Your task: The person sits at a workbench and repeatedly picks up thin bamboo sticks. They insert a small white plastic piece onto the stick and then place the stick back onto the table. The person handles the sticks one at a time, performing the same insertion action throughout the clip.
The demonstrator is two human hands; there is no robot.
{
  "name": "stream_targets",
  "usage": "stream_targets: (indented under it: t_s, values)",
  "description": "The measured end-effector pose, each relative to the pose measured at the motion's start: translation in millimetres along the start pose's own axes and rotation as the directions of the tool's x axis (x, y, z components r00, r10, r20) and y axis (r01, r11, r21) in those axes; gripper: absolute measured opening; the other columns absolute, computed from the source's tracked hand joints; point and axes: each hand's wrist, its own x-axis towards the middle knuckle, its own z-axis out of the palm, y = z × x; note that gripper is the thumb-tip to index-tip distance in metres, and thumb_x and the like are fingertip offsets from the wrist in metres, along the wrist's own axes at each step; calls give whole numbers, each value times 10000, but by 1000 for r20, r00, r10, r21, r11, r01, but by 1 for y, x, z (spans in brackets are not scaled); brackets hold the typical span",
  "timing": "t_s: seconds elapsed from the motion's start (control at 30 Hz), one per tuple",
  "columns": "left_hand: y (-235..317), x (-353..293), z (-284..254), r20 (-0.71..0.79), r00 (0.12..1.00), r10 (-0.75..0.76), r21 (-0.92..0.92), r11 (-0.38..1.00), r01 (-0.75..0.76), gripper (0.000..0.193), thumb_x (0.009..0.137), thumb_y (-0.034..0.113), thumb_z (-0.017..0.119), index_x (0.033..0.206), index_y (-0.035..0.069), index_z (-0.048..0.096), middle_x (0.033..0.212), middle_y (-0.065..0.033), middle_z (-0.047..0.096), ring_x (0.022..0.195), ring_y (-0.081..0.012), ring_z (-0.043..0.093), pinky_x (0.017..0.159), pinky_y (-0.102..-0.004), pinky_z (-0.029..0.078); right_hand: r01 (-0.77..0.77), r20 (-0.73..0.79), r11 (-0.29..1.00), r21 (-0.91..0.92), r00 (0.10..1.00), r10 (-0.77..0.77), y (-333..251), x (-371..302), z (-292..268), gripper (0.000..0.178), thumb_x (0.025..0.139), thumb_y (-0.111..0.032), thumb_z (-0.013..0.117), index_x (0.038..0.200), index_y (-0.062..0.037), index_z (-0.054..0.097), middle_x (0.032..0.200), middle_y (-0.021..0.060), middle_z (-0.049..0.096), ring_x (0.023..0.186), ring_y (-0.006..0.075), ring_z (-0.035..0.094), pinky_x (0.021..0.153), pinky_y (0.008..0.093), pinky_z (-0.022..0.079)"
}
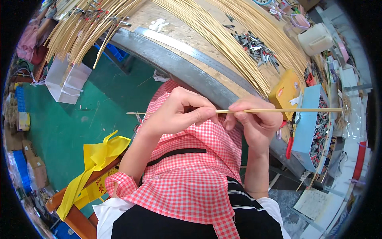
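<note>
A thin pale strip (302, 110), looking like bamboo or wood, lies level across my lap, held in both hands. My left hand (184, 111) pinches it between thumb and fingertips, and the strip's other end shows past that wrist. Close by, my right hand (256, 117) grips the strip with thumb and fingers, and a long stretch runs out to the right. Only a small gap parts the two hands. Long bundles of similar strips (223, 44) lie on the workbench (175, 20) beyond them.
Small metal clips (256, 47) are heaped on the bench beside a long steel ruler (199, 51). At right stand a yellow box (284, 89) and a light blue box (304, 123) of clips, near a red-handled tool (290, 145). More clipped strips (83, 28) overhang the bench at left.
</note>
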Motion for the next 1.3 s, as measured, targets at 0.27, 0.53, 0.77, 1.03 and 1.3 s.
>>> stream_targets:
  t_s: [0.27, 0.53, 0.77, 1.03, 1.3]
  values:
    - [-6, -1, -17, -239, 968, -78, 73, 993, 98, 193, 885, 140, 628, 822, -26, 705, 670, -19, 649, 573, -40, 508, 504, -203, 393, -75, -16, 349, -934, 986, 169, 53, 69, -114, 218, 825, -68, 582, 1012, 0, 672, 874, 174, 676, 811, 308, 652, 735, 380, 506]
    - [-8, 0, -22, -266, 962, -66, 97, 991, 94, 217, 891, 174, 630, 814, -13, 711, 596, 11, 583, 521, -33, 424, 461, -209, 319, -137, -114, 96, -986, 971, 211, 137, 122, -196, 151, 783, -95, 595, 866, 6, 670, 895, 228, 646, 859, 369, 621, 747, 418, 491]
    - [-9, -1, -24, -270, 960, -68, 112, 988, 102, 217, 891, 173, 627, 809, -9, 713, 581, 14, 573, 508, -27, 422, 449, -207, 313, -445, -288, 432, -784, 878, 382, 95, 114, -181, 180, 789, -103, 623, 832, 67, 659, 684, 93, 621, 605, 138, 579, 559, 278, 464]
    - [-13, 2, -20, -281, 960, -13, 158, 986, 60, 223, 894, 180, 623, 811, -7, 711, 588, 13, 575, 517, -30, 423, 459, -211, 318, -454, -206, 859, -235, 887, 413, 66, 80, -114, 153, 823, -84, 613, 894, 51, 622, 674, 16, 562, 548, 69, 500, 510, 200, 417]
    - [-10, 1, -21, -277, 956, -96, 119, 984, 133, 221, 895, 167, 616, 807, -15, 707, 584, 26, 554, 526, -25, 417, 462, -212, 303, -469, -182, 872, -142, 878, 443, 63, 55, -78, 292, 813, -41, 619, 1045, 121, 550, 830, 90, 624, 698, 124, 638, 657, 252, 545]
